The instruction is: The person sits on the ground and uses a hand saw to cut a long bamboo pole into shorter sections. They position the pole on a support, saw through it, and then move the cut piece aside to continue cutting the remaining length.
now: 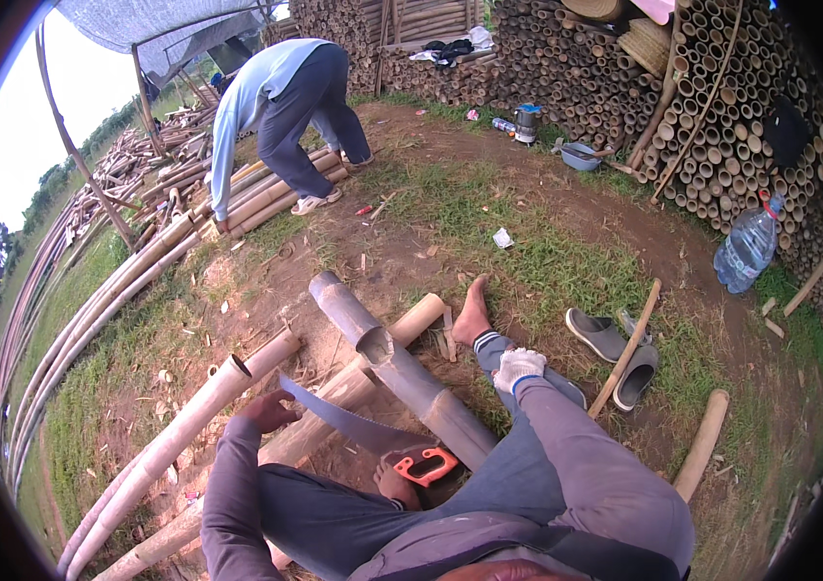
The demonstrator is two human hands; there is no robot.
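My left hand is bare, its fingers apart beside the tip of a hand saw, and holds nothing. The hand saw lies between my legs with its blade pointing left; its orange handle is near my bare left foot. My right hand, in a white knitted glove, is curled over the trouser leg at my right shin. Between my legs, a thick grey bamboo pole with a notch cut in it lies across a paler bamboo pole.
Bamboo poles lie at my left. A person bends over more poles ahead. Grey clogs and a bamboo stick lie at right. A large water bottle, a blue basin and stacked bamboo stand beyond.
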